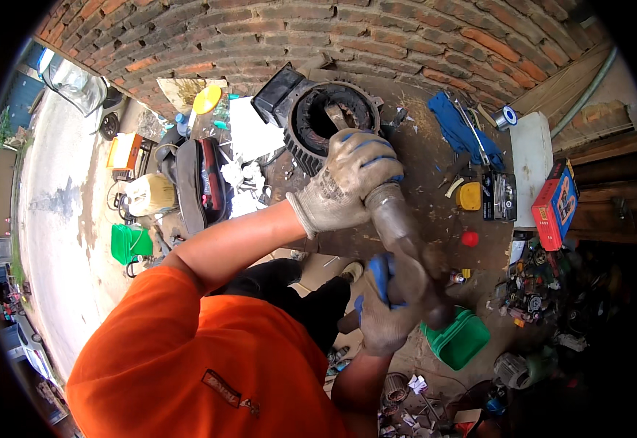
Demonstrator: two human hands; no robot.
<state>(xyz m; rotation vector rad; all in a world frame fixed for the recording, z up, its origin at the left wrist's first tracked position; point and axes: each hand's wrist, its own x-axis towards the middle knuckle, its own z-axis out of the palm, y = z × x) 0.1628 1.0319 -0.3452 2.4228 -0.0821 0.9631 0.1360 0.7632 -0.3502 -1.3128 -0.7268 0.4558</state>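
Note:
Both my hands wear grey knit gloves with blue fingers. My left hand is closed around the upper end of a thick grey metal tube, just in front of a black ribbed motor housing with a round open bore that lies on the rusty brown workbench. The tube slants down and to the right toward my right hand. That hand grips a dark, blurred, hammer-like tool right at the tube's lower end. Whether tool and tube touch is unclear.
On the bench lie a blue cloth, a yellow tape measure, a red cap, a red box, white papers and a black-and-red bag. A green bin sits below. A brick wall stands behind.

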